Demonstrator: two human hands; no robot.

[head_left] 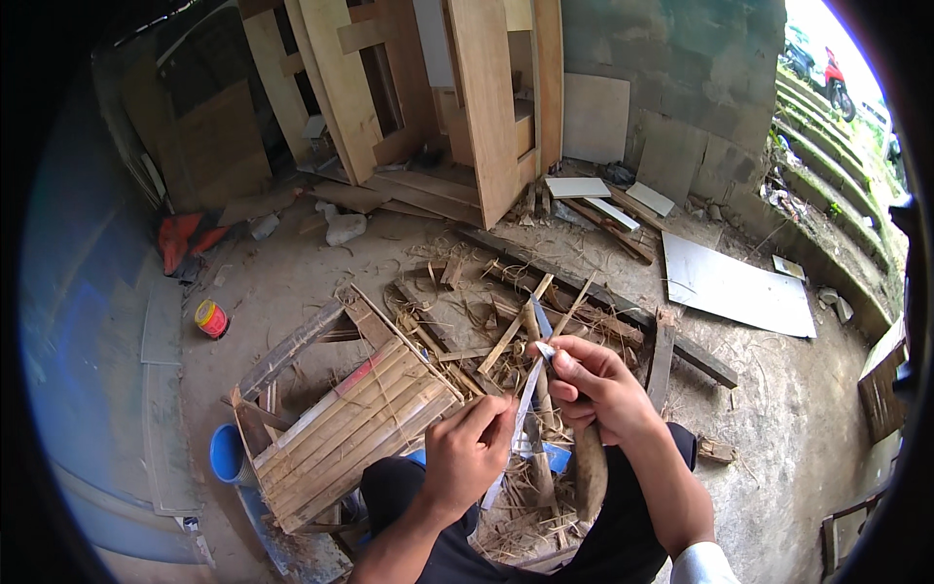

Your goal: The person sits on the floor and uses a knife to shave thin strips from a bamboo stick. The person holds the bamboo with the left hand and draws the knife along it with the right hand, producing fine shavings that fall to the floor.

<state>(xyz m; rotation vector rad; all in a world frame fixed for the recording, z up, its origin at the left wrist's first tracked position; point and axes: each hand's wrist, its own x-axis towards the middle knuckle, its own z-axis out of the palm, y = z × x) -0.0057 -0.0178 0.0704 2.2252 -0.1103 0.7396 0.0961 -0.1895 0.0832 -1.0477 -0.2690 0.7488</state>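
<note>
My right hand [601,386] is closed round a small knife [547,349], whose short bright tip shows past the fingers. Below that hand, a thick rounded wooden piece [590,477] slopes down between my knees; whether it joins the knife is hidden. Lower and to the left, my left hand [470,450] is closed in a pinch on a thin pale strip [520,387], which slants up toward the blade. A long grey, flat piece [528,401] lies behind the strip, partly covered by my hands.
A slatted wooden crate [360,419] lies tilted at my left, near a blue bucket [225,454] and a red-yellow tin [211,318]. Wood scraps and shavings [457,321] litter the floor ahead. A dark beam [623,310] crosses diagonally; a white board [736,284] lies beyond.
</note>
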